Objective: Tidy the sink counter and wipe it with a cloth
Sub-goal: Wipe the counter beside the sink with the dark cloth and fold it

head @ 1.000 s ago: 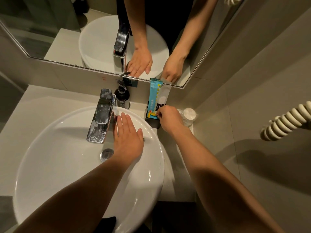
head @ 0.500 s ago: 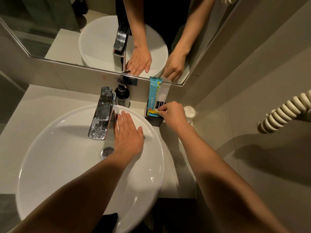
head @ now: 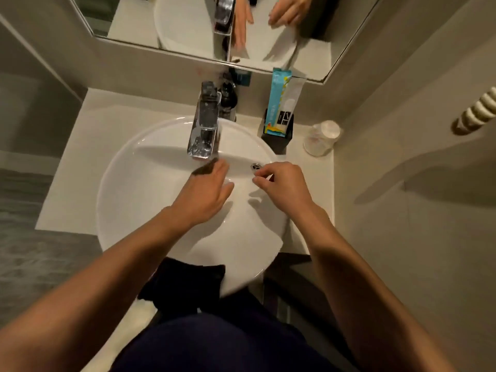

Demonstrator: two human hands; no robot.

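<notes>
Both of your hands hang over the white basin (head: 150, 183); your left hand (head: 204, 191) is spread, palm down, fingers loosely extended just below the spout of the chrome faucet (head: 204, 122), and it holds nothing; your right hand (head: 284, 186) sits to its right with thumb and forefinger drawn together as if pinching, close beside the small metal fitting (head: 255, 166) on the basin wall, though you cannot tell from this view whether anything is between the fingertips. The pale counter (head: 88, 146) runs around the basin; behind the faucet stands a dark pump bottle (head: 228, 99); to the right of it a black holder (head: 279, 135) carries a tall blue-and-white packet (head: 280, 100) leaning against the wall under the mirror (head: 188, 20); just beside the holder, in the right corner, a clear cup with a white lid (head: 322, 136) lies tilted. A black cloth (head: 182, 285) hangs at the near edge of the basin, close to your body, touched by neither hand. A coiled white cord (head: 477, 111) shows at the far right wall.
</notes>
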